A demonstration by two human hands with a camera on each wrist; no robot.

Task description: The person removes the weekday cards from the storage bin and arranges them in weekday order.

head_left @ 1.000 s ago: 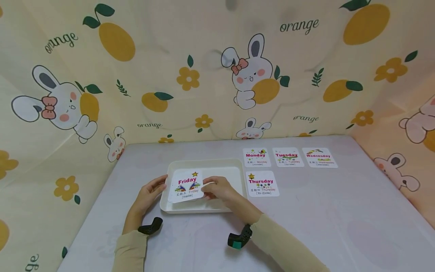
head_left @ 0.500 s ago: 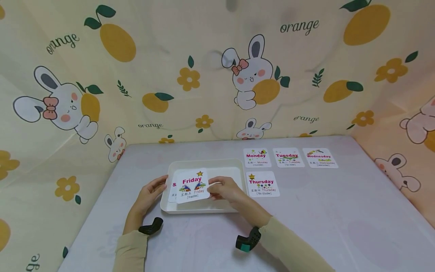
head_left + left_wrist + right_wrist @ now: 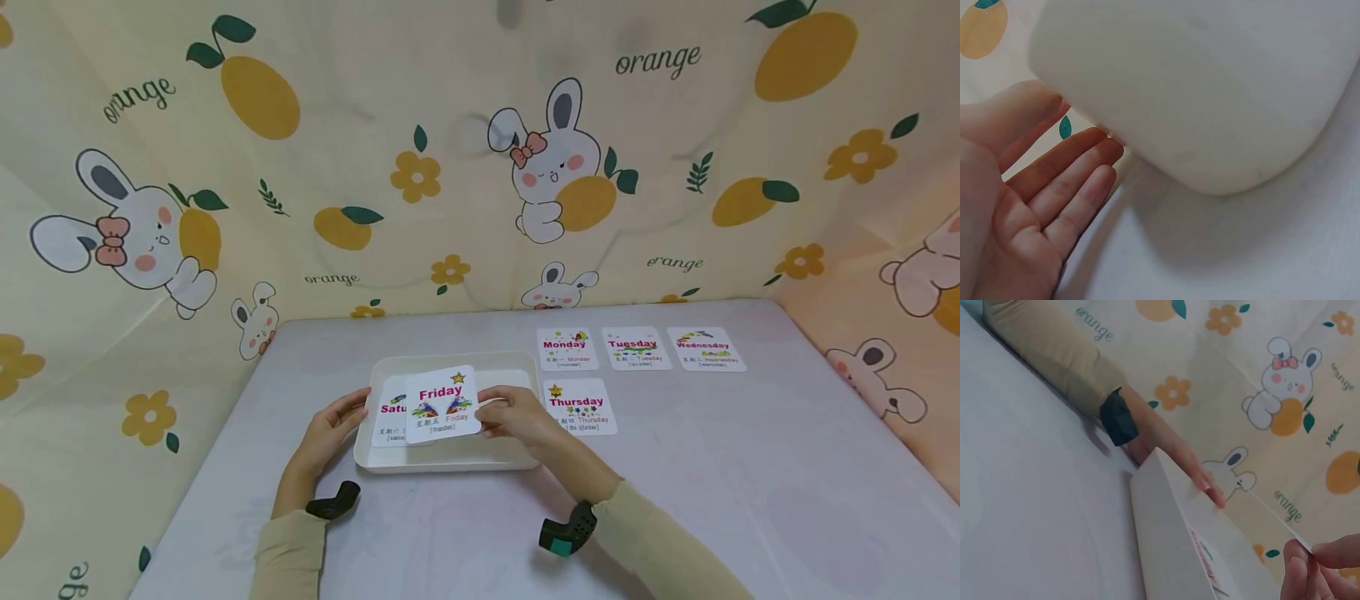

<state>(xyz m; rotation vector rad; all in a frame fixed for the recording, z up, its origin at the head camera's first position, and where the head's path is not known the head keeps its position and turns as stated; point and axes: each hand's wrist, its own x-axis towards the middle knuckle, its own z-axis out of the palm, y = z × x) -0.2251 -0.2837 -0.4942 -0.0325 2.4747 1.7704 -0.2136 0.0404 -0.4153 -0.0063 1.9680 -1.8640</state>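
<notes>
Head view, listed by size.

Backdrop (image 3: 360, 171): cream cloth printed with rabbits, oranges and flowers.

Table (image 3: 420, 537): pale, smooth.

Tray (image 3: 465, 455): white, shallow, left of the table's middle.

Left hand (image 3: 335, 427): mine; fingers nearly straight, fingertips at the tray's left rim.

Right hand (image 3: 517, 414): mine; narrow pinch, thumb and fingers on the right edge of the Friday card (image 3: 441, 402).

Friday card: white, tilted, held up over the tray, partly masking the "Satu" card (image 3: 388, 421) lying inside.

Thursday card (image 3: 581, 408): just beside the tray's right end, one corner hidden behind my hand.

Monday card (image 3: 567, 349), Tuesday card (image 3: 637, 348), Wednesday card (image 3: 707, 349): one row, left to right, farther off.

Wrist cameras (image 3: 567, 530): black, one per arm.
</notes>
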